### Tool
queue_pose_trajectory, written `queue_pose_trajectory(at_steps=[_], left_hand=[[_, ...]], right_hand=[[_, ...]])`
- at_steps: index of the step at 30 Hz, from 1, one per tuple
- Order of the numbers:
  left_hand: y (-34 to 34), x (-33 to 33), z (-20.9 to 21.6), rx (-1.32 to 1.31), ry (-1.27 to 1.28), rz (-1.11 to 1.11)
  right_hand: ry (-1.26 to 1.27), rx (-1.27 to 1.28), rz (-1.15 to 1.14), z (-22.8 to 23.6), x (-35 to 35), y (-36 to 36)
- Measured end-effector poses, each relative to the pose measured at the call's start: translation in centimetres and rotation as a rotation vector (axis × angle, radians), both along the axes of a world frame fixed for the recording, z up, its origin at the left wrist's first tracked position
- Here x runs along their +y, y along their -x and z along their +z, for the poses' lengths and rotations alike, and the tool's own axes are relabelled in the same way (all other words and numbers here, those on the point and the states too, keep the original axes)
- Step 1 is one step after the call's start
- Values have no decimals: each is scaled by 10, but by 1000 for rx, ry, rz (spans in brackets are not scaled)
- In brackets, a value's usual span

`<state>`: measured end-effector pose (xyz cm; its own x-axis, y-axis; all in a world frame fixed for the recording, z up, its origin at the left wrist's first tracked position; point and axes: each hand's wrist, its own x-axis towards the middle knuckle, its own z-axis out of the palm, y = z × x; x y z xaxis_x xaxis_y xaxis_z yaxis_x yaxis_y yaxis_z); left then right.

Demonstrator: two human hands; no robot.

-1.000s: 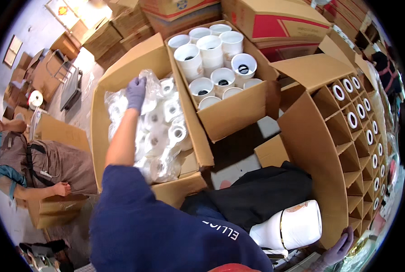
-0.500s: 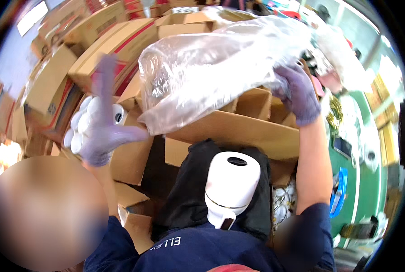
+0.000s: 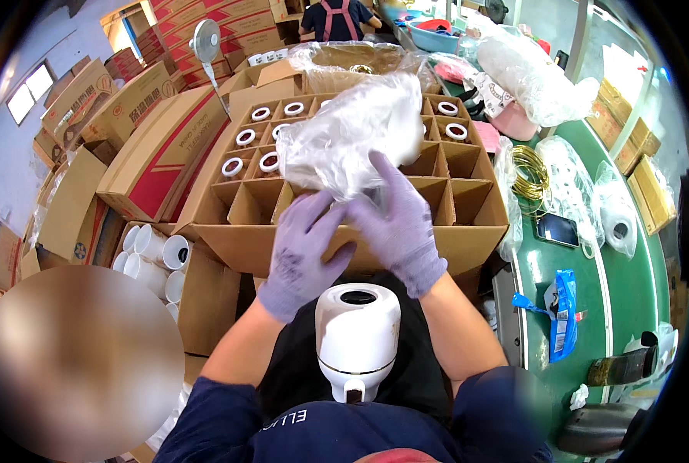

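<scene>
A clear plastic bag (image 3: pixel 360 135) lies bunched over the middle of a divided cardboard box (image 3: pixel 344 239) in front of me. My left hand (image 3: pixel 302 251), in a purple glove, has its fingers stretched out and the thumb apart at the bag's lower edge. Opposite it, my gloved right hand (image 3: pixel 402 228) is open, one finger pointing up along the bag; its other fingertips are blurred. Several white-rimmed round containers (image 3: pixel 233 167) stand in the box's compartments. On my lap rests a white rounded vessel (image 3: pixel 358 328) with a dark hole in its top.
White cylinders (image 3: pixel 151 247) fill an open carton at the left. Large cartons (image 3: pixel 163 154) and a fan (image 3: pixel 206 42) stand beyond. On the green table (image 3: pixel 533 301) at the right are a phone (image 3: pixel 557 230), golden coils (image 3: pixel 530 174) and a blue packet (image 3: pixel 563 316). Another person (image 3: pixel 337 19) is at the back.
The bag, stretched out in my right hand before, is now bunched over the box. My raised left hand has come down and in, and my right hand has moved left toward it.
</scene>
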<state>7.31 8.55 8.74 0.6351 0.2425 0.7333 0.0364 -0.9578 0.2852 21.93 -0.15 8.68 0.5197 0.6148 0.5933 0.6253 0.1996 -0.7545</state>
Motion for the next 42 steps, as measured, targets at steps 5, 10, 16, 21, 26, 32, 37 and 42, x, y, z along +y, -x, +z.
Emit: queue_pose_trajectory(at_steps=[5,10,16,21,26,32,37,42], left_hand=[[60,20,-24,-323,286,300],[-2,49,-26,-275,1181,-262],[30,46,-86,-786,1546,-567],[96,-17,-165,-101,1110,-76],[128,-85,-150,-138,676,296],[165,-126,-149,61,731,70],[192,-125,-155,212,408,52],[125,-102,-97,59,715,126]], right_hand=[[-167,417,93,-30,-14,-10],[-21,181,321,-48,-32,10],[-321,981,439,-103,-51,-14],[144,532,358,-190,-102,14],[278,340,-136,-154,-142,64],[218,66,14,-140,-171,94],[454,-10,192,-161,-200,128],[204,-206,-106,-114,-138,101]])
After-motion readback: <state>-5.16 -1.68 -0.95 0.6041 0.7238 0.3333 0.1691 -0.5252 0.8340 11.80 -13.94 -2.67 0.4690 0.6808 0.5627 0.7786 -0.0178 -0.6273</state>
